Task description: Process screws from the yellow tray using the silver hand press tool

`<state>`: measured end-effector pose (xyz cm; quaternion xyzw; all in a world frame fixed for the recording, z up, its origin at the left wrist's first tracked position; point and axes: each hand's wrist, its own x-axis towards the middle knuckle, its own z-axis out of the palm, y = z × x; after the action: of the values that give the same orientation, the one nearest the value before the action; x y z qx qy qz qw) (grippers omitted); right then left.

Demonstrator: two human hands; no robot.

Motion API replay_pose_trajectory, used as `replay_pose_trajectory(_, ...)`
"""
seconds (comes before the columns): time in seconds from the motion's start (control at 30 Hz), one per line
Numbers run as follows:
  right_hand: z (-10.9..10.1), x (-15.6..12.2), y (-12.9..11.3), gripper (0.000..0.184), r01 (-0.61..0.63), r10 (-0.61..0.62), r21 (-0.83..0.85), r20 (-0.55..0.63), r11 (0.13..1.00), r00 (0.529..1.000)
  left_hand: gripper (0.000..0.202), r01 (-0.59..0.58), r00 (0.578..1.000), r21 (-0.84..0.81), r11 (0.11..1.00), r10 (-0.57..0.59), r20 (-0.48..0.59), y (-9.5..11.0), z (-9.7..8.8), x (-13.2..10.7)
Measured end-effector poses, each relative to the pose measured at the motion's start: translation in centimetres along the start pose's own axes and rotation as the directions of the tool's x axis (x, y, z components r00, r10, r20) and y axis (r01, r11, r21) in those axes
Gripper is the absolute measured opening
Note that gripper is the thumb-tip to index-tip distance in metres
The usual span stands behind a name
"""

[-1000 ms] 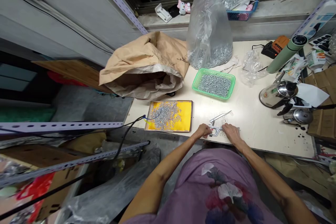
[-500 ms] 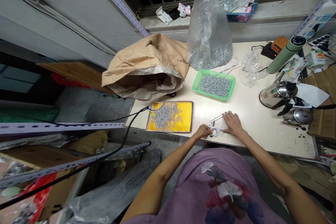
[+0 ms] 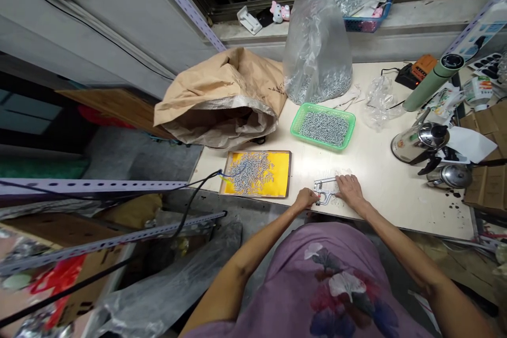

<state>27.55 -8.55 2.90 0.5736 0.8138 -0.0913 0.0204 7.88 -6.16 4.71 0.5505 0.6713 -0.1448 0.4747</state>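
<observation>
Near the front edge of the worktable [image 3: 404, 185] lies a silvery metal frame [image 3: 325, 194] with a long straight arm and a rounded opening; its exact kind is unclear. My left hand [image 3: 304, 199] pinches its left end, where a small red spot shows at the fingertips. At the right ends of the arm and the lower part, my right hand [image 3: 350, 191] is closed around the frame. Left of my hands, a yellow tray [image 3: 281, 174] carries a heap of small metal screws or pins [image 3: 250, 171]. Similar pieces fill a green plastic basket [image 3: 303, 139] farther back.
Behind stand an open brown paper sack [image 3: 222, 84] and a clear plastic bag [image 3: 317, 47] with metal pieces. A steel kettle [image 3: 418, 142], a smaller pot [image 3: 451, 175] and a green flask [image 3: 431, 82] stand right. A black cable [image 3: 190, 206] crosses the left side.
The right hand's fingers have drawn in, and the frame's long arm lies flatter than before. My left hand keeps its pinch. The camera view has shifted slightly.
</observation>
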Motion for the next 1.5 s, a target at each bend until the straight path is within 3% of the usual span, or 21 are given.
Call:
replay_pose_trajectory(0.07,0.3,-0.1,-0.3,0.056,-0.006,0.006,-0.002,-0.013,1.000,1.000,0.016,-0.157,0.966,0.184,0.970,0.190,-0.174,0.3,0.8,-0.7)
replay_pose_trajectory(0.13,0.4,-0.2,-0.5,0.055,-0.017,0.017,0.004,-0.024,1.000,1.000,0.015,-0.344,0.864,0.365,0.865,0.444,-0.237,0.9,1.7,-0.9)
replay_pose_trajectory(0.23,0.3,-0.4,-0.5,0.052,-0.027,0.027,0.026,-0.011,0.999,1.000,0.040,-0.540,0.705,0.526,0.657,0.694,-0.144,2.4,2.9,0.3)
replay_pose_trajectory(0.3,0.1,-0.7,-0.3,0.053,-0.025,0.025,0.044,0.013,0.999,1.000,0.057,-0.575,0.666,0.575,0.582,0.741,-0.083,3.3,3.3,1.5)
replay_pose_trajectory(0.43,-0.2,-1.3,0.4,0.066,-0.062,0.061,0.062,0.032,0.996,0.998,0.068,-0.573,0.681,0.622,0.534,0.733,-0.003,3.9,3.3,3.1)
replay_pose_trajectory(0.53,-0.4,-1.5,0.5,0.061,-0.063,0.060,0.059,0.046,0.996,0.997,0.065,-0.556,0.698,0.645,0.524,0.716,0.020,4.2,3.3,3.1)
replay_pose_trajectory(0.77,-0.7,-1.1,-0.2,0.030,-0.091,0.084,0.058,0.119,0.994,0.989,0.032,-0.535,0.752,0.646,0.544,0.655,0.070,5.3,3.3,2.3)
replay_pose_trajectory(0.83,-0.8,-0.7,-0.1,0.033,-0.092,0.083,0.053,0.151,0.994,0.985,0.018,-0.532,0.769,0.635,0.560,0.634,0.086,5.6,3.1,2.5)
replay_pose_trajectory(0.93,-1.1,-0.1,0.5,0.034,-0.064,0.052,0.061,0.181,0.996,0.982,0.016,-0.542,0.773,0.613,0.575,0.627,0.096,5.9,2.6,3.0)
replay_pose_trajectory(1.07,-1.5,0.5,1.0,0.027,-0.064,0.051,0.072,0.173,0.995,0.984,0.019,-0.559,0.751,0.604,0.569,0.656,0.077,6.3,2.4,3.6)
replay_pose_trajectory(1.17,-1.8,0.4,1.2,0.019,-0.085,0.077,0.058,0.137,0.995,0.988,0.023,-0.537,0.729,0.622,0.571,0.684,0.002,5.8,2.8,3.8)
replay_pose_trajectory(1.33,-1.9,-0.3,1.7,0.050,-0.036,0.034,0.057,0.039,0.998,0.999,0.039,-0.599,0.594,0.614,0.515,0.800,-0.092,2.4,4.7,3.3)
replay_pose_trajectory(1.4,-1.8,-0.5,1.9,0.051,-0.015,0.014,0.052,0.016,0.999,1.000,0.041,-0.651,0.542,0.595,0.471,0.838,-0.071,0.7,5.5,2.8)
replay_pose_trajectory(1.5,-1.7,-0.1,2.4,0.037,-0.024,0.022,0.035,0.037,0.999,0.999,0.050,-0.720,0.489,0.552,0.421,0.872,-0.028,-1.2,6.2,2.1)
